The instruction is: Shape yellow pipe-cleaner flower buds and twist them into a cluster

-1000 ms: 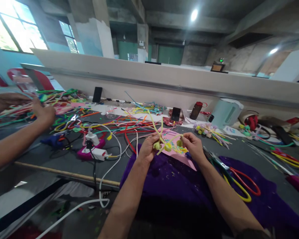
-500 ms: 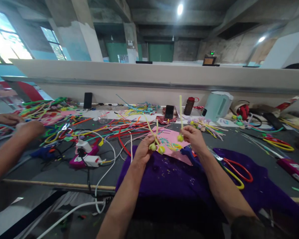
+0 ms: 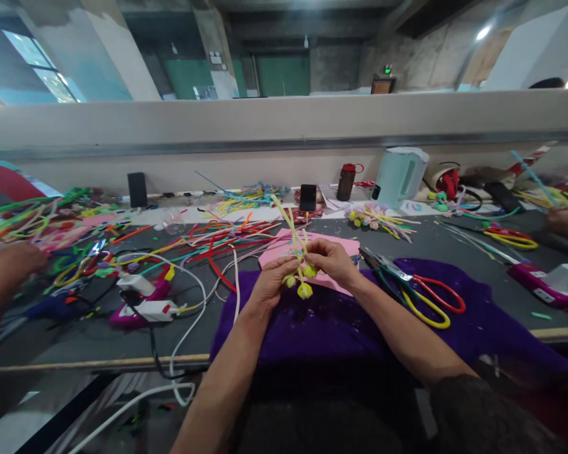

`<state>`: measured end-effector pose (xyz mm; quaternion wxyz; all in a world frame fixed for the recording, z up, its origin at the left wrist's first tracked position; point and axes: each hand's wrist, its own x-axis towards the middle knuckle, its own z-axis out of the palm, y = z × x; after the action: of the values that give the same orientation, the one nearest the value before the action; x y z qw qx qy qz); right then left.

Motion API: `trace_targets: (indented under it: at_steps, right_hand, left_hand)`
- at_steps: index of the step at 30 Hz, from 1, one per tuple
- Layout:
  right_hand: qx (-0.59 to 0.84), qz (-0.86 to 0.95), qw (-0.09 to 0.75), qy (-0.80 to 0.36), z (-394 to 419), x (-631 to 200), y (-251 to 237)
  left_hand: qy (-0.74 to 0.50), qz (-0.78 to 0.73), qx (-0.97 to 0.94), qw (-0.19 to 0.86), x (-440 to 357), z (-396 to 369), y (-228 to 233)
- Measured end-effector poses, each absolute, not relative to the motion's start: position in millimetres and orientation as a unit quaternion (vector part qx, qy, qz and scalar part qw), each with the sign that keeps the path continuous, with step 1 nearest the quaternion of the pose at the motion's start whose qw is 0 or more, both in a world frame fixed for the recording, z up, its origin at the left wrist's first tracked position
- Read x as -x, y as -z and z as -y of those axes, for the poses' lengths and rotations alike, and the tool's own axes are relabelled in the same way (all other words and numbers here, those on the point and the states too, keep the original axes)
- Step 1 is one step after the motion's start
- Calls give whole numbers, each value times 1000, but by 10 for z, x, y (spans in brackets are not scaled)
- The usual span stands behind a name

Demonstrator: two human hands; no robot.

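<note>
Since the head view is our only one, we take every note from it. Both hands meet above a pink sheet (image 3: 272, 252), just past the near purple cloth (image 3: 322, 337), and the yellow-green flowers (image 3: 305, 291) sit between them, heads hanging low and pale stems (image 3: 288, 217) rising away from us.

Our left hand (image 3: 275, 277) is closed in a light pinch, thumb and fingers on the stems near the heads. Our right hand (image 3: 334, 260) is also drawn in to a fingertip pinch at the same bunch; which stem each fingertip bears on, we cannot tell.

We read the step in hand as lining the stems up together. For good results, we judge that the left pinch should act as the fixed clamp while the right makes small adjustments, gripping stem rather than head, since the heads look soft and easily crushed. We would level the heads before tightening, and check that the stems run side by side without kinks.

The shears (image 3: 404, 276) lie beside the right forearm, partly on the cloth; we would mind that elbow. A co-worker's hand (image 3: 19, 261) shows blurred at far left.
</note>
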<state>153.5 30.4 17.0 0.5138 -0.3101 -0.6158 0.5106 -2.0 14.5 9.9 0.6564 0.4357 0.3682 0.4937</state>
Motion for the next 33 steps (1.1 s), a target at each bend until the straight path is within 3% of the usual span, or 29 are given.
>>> trace_targets:
  at_steps: [33]
  right_hand:
    - [400,691,519,-305,-336,-1457,-27]
  left_hand:
    - [-536,-415,-483,554,15,-156,-83]
